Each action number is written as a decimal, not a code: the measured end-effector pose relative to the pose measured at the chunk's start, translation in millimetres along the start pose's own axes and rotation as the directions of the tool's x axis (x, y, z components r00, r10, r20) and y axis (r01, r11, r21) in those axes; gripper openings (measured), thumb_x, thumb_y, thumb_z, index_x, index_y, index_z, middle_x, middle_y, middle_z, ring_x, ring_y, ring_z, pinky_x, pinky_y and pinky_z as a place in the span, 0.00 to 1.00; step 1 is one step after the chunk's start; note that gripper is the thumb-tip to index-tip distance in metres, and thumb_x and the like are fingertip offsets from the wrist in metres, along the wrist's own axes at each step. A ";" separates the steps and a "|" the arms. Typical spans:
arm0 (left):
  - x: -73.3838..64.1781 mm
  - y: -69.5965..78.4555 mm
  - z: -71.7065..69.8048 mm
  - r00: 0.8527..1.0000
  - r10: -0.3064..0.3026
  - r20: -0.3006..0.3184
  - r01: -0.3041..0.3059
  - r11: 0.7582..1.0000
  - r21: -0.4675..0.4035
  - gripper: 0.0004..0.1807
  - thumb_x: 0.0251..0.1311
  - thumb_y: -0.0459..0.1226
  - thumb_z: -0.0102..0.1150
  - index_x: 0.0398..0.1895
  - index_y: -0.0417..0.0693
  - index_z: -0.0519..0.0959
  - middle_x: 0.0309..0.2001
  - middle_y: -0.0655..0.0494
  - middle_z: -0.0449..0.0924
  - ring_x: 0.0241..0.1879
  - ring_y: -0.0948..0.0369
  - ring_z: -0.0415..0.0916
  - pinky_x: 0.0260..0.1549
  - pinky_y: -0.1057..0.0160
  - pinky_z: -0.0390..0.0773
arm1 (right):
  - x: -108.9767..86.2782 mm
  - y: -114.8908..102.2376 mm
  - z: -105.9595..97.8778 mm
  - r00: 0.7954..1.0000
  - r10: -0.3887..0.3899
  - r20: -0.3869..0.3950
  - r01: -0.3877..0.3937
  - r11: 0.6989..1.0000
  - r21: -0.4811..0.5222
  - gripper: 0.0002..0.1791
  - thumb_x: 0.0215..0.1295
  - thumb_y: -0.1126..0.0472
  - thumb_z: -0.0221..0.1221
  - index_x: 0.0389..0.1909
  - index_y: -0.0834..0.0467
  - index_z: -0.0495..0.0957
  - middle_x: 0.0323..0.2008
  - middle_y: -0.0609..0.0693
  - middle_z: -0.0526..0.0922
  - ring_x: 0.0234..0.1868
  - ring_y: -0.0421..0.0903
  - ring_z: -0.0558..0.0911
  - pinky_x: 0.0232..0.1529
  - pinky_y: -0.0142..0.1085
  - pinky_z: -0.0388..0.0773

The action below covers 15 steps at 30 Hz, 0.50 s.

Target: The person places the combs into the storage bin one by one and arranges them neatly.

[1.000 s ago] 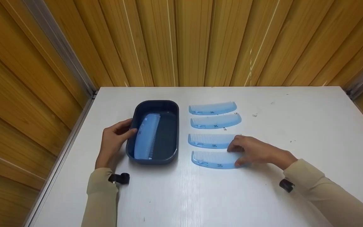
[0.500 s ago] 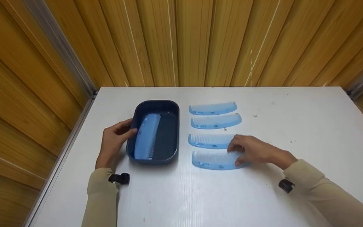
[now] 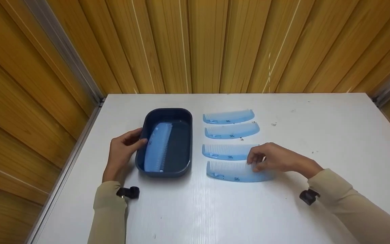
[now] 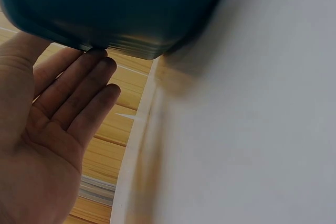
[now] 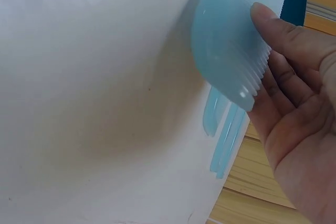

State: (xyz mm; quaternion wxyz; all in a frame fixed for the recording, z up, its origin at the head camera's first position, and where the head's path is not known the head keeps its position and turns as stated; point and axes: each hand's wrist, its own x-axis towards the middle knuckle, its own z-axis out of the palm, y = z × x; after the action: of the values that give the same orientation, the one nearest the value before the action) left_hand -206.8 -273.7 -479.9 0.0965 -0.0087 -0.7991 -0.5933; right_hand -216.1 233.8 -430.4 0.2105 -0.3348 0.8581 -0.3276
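Note:
In the head view my left hand (image 3: 123, 152) holds the left wall of a dark blue plastic tub (image 3: 189, 166), thumb over the rim and fingers outside. A light blue comb (image 3: 157, 147) lies lengthwise in the tub. My right hand (image 3: 276, 157) pinches the right part of the nearest blue comb (image 3: 229, 173) on its toothed side. The right wrist view shows that comb (image 5: 226, 40) between thumb and fingers, its end tilted above the table. Beyond it lie three similar combs: one close (image 3: 223, 152), one further back (image 3: 232, 131), and the farthest (image 3: 229, 117).
Everything stands on a white table (image 3: 181, 210) with small dark marks at its right. Yellow wood-look panels (image 3: 208, 47) rise behind and at the left. The tub stands left of the row of combs.
My right thumb has moved from the nearest comb's spine up toward its teeth, and the right hand has risen a little. The comb has shifted slightly right. Left hand and tub stay put.

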 end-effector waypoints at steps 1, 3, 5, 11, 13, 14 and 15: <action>-0.1 -0.2 -0.1 1.000 -0.001 0.000 0.001 1.000 0.000 0.26 0.65 0.38 0.76 0.65 0.42 0.84 0.57 0.46 0.86 0.55 0.55 0.83 0.54 0.68 0.81 | -0.1 -0.5 -0.5 1.000 0.001 0.001 -0.001 1.000 0.010 0.12 0.60 0.70 0.75 0.42 0.58 0.86 0.36 0.43 0.85 0.39 0.45 0.81 0.44 0.35 0.82; -0.4 -0.1 0.0 1.000 0.000 -0.002 0.000 1.000 0.000 0.26 0.64 0.38 0.77 0.64 0.43 0.84 0.57 0.47 0.86 0.54 0.55 0.83 0.53 0.68 0.81 | -0.2 -1.2 -1.0 1.000 0.000 -0.001 0.000 1.000 0.030 0.11 0.61 0.70 0.74 0.42 0.58 0.86 0.36 0.44 0.85 0.39 0.45 0.81 0.45 0.34 0.81; -0.7 0.0 0.1 1.000 0.002 -0.001 -0.002 1.000 -0.001 0.26 0.64 0.38 0.77 0.64 0.43 0.84 0.57 0.47 0.87 0.54 0.55 0.83 0.53 0.67 0.81 | -0.3 -1.7 -1.2 1.000 0.003 -0.005 -0.003 0.998 0.055 0.09 0.63 0.70 0.73 0.42 0.58 0.86 0.37 0.45 0.86 0.39 0.45 0.82 0.45 0.34 0.81; -1.4 1.6 0.2 1.000 0.018 0.014 -0.018 1.000 0.004 0.26 0.65 0.37 0.76 0.65 0.42 0.83 0.57 0.46 0.86 0.55 0.54 0.82 0.50 0.67 0.83 | 1.0 -0.3 -2.1 0.999 -0.005 -0.039 0.011 0.991 0.135 0.07 0.66 0.67 0.72 0.43 0.59 0.87 0.37 0.47 0.87 0.40 0.45 0.83 0.45 0.31 0.81; -1.1 1.6 0.1 1.000 0.017 0.012 -0.017 1.000 0.003 0.26 0.65 0.37 0.76 0.65 0.42 0.84 0.57 0.46 0.86 0.54 0.55 0.82 0.49 0.67 0.83 | 2.1 -0.3 -2.3 0.999 -0.002 -0.054 0.011 0.988 0.154 0.08 0.66 0.66 0.72 0.44 0.59 0.87 0.38 0.47 0.87 0.40 0.46 0.83 0.45 0.31 0.81; -0.9 1.4 0.2 1.000 0.015 0.011 -0.015 1.000 0.003 0.26 0.65 0.38 0.76 0.65 0.42 0.84 0.57 0.46 0.86 0.54 0.55 0.82 0.49 0.67 0.83 | 2.7 -0.4 -2.3 0.998 0.000 -0.063 0.010 0.986 0.163 0.08 0.66 0.65 0.72 0.44 0.59 0.87 0.38 0.48 0.87 0.40 0.46 0.83 0.45 0.31 0.81; -0.9 1.6 0.2 1.000 0.012 0.009 -0.012 1.000 0.002 0.25 0.65 0.38 0.76 0.64 0.42 0.84 0.56 0.46 0.86 0.54 0.55 0.82 0.49 0.67 0.83 | 3.4 -1.2 -2.2 0.997 0.007 -0.074 0.005 0.985 0.173 0.08 0.67 0.65 0.72 0.44 0.59 0.86 0.39 0.48 0.87 0.41 0.46 0.83 0.45 0.31 0.81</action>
State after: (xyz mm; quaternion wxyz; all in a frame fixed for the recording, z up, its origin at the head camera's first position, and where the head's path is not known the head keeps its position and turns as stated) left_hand -205.7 -273.0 -478.6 0.0964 -0.0163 -0.8001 -0.5918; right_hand -219.3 231.7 -428.5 0.2071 -0.3025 0.8338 -0.4128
